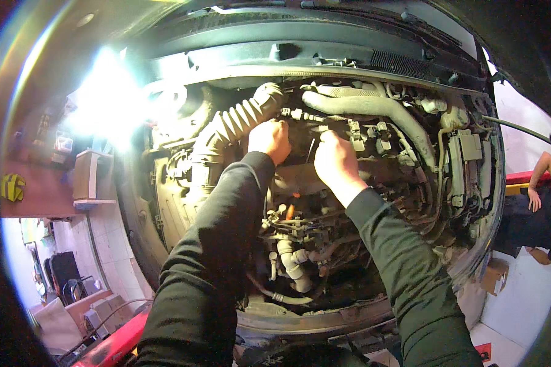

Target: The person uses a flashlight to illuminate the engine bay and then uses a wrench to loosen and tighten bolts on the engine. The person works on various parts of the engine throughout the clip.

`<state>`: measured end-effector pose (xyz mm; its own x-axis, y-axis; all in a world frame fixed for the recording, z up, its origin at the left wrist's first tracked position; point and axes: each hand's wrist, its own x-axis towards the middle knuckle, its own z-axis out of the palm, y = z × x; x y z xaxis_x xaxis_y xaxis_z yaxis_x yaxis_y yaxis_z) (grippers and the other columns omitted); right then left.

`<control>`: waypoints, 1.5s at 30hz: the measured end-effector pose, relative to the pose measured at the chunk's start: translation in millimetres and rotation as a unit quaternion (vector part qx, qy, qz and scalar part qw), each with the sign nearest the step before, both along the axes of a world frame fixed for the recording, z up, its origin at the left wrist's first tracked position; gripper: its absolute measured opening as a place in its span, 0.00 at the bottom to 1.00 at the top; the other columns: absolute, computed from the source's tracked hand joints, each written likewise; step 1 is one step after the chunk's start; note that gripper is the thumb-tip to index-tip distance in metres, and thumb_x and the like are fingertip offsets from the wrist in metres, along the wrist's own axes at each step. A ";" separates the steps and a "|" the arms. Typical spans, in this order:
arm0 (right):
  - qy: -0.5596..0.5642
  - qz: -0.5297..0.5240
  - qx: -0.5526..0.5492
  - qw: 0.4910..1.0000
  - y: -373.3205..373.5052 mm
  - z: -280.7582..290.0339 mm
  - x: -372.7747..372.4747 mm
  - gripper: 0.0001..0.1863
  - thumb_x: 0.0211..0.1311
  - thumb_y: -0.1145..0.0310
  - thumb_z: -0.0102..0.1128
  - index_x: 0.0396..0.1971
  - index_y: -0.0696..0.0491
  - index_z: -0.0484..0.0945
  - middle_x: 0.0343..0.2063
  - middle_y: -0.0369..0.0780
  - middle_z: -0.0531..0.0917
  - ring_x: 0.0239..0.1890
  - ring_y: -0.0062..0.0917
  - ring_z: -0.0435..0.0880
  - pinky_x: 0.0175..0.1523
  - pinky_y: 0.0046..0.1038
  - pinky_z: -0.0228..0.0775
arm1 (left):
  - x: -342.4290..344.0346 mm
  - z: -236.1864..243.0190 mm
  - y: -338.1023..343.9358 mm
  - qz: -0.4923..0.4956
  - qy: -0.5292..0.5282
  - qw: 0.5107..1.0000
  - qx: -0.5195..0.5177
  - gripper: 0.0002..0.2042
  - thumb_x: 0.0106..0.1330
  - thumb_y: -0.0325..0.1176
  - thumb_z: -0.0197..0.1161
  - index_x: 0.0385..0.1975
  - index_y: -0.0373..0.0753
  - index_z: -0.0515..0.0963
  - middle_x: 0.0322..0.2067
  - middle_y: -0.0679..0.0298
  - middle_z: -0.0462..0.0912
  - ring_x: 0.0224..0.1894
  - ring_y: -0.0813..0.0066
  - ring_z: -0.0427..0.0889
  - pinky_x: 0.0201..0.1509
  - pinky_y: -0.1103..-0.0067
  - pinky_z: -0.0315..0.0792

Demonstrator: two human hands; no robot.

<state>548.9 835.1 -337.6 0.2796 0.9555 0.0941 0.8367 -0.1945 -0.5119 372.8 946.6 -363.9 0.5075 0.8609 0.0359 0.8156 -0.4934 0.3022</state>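
Note:
Both my arms, in dark sleeves, reach over an open car engine bay. My left hand is closed near the engine's rear, beside the ribbed air intake hose. Anything within its curled fingers is hidden. To its right, my right hand is also closed, its fingertips at the back of the engine. A thin pale rod shows next to its fingers; I cannot tell whether the hand holds it. Just beyond both hands lies a small connector fitting. Plug-like black connectors stand right of my right hand.
A thick curved pipe runs along the rear right of the bay. Hoses and a bent pipe fitting lie between my forearms. A bright lamp glares at left. Another person's hand hangs at far right, near a cardboard box.

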 end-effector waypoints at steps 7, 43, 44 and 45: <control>0.019 0.028 -0.196 0.980 -58.8 12.1 -44.5 0.15 0.70 0.62 0.64 0.42 0.60 0.82 0.39 0.59 0.90 0.44 0.57 0.92 0.53 0.55 0.85 | -31.1 -9.5 -70.2 -0.042 -0.002 0.996 0.076 0.19 0.71 0.38 0.64 0.57 0.40 0.89 0.73 0.51 0.78 0.81 0.54 0.68 0.74 0.42 0.63; 0.377 -0.021 -0.255 0.890 -58.6 25.3 -21.3 0.33 0.72 0.80 0.52 0.77 0.54 0.70 0.53 0.48 0.81 0.34 0.32 0.90 0.32 0.36 0.89 | -7.4 20.9 -88.6 -0.137 0.111 0.984 -0.031 0.17 0.72 0.46 0.62 0.39 0.44 0.96 0.51 0.57 0.94 0.73 0.50 0.76 0.82 0.44 0.57; 0.390 -0.019 -0.247 0.887 -55.6 24.6 -22.1 0.33 0.72 0.80 0.52 0.77 0.55 0.71 0.53 0.49 0.82 0.33 0.32 0.90 0.32 0.36 0.89 | -7.3 20.0 -88.5 -0.134 0.107 0.985 -0.026 0.17 0.71 0.47 0.63 0.38 0.44 0.96 0.50 0.56 0.94 0.73 0.50 0.76 0.82 0.44 0.57; 0.404 -0.021 -0.239 0.883 -50.3 23.3 -23.6 0.32 0.72 0.80 0.52 0.77 0.55 0.71 0.54 0.49 0.83 0.33 0.31 0.90 0.31 0.35 0.88 | -7.7 19.7 -88.3 -0.130 0.104 0.986 -0.020 0.17 0.71 0.47 0.64 0.37 0.45 0.96 0.50 0.56 0.94 0.74 0.49 0.76 0.82 0.44 0.56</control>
